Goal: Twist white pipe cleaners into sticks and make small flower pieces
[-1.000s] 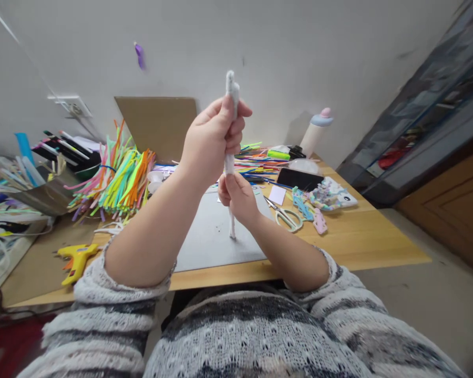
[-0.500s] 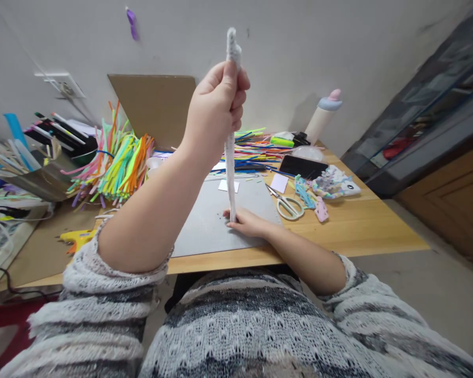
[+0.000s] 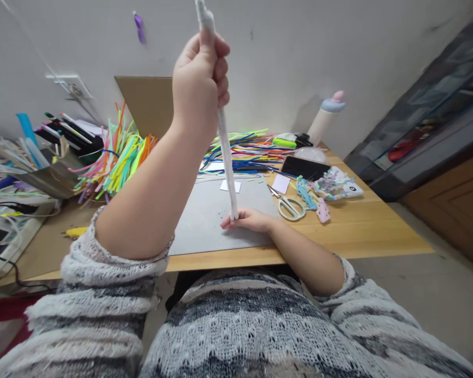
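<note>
White, fuzzy chenille is seen all along the slender pipe-cleaner stick [image 3: 227, 163], which is gripped near its stepped upper end by the raised left hand [image 3: 199, 79]; the left fingers are curled closely round it, with the thumb laid along the shaft; the stick is held slightly tilted, its top leaned to the left and reaching the upper edge of the view, its lower end set at the fingers of the right hand [image 3: 250, 220]; the right hand is held low above the grey board [image 3: 201, 231], fingers pointed to the left, and whether the end is pinched by them or only touched cannot be told.

Beyond the right hand, a small white card [image 3: 230, 186] is laid on the board, partly covered from view by the stick; to the right, pale-handled scissors [image 3: 294, 209] are placed on the wooden desk [image 3: 350, 231], near a lilac card [image 3: 281, 184] and a black smartphone [image 3: 305, 168]; behind the board, loose coloured pipe cleaners [image 3: 256, 149] are heaped; on the left, a bright bundle of pipe cleaners [image 3: 120, 168] is tied with a blue band [image 3: 110, 151], and a brown cardboard sheet [image 3: 145, 102] is stood behind it; a yellow glue gun [image 3: 75, 232] is mostly hidden by the left sleeve [image 3: 114, 283].
</note>
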A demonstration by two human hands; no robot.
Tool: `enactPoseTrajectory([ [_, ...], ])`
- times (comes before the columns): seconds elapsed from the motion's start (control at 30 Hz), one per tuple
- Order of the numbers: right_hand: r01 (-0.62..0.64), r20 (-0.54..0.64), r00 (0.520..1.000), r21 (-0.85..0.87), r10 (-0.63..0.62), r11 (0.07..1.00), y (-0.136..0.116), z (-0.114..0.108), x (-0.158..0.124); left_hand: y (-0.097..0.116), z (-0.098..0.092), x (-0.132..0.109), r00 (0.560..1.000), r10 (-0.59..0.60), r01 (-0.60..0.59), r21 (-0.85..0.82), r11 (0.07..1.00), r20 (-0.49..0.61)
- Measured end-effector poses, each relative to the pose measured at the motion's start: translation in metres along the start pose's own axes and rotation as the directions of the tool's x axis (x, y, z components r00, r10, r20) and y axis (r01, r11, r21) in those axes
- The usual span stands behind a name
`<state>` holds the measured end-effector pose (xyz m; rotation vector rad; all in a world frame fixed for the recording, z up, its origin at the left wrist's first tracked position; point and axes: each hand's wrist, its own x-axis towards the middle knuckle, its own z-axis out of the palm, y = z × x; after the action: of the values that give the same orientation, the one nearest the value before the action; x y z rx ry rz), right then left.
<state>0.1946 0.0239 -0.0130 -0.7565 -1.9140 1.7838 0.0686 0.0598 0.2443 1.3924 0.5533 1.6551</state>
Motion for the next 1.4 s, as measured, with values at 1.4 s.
enactPoseTrajectory([
  [1.4, 0.031, -0.105, 0.993, 0.65, 0.05, 0.759, -0.054, 0.045, 0.003, -0.026, -0.073, 0.008, 0.906, -0.302, 0.24, -0.229, 0.943, -0.297],
])
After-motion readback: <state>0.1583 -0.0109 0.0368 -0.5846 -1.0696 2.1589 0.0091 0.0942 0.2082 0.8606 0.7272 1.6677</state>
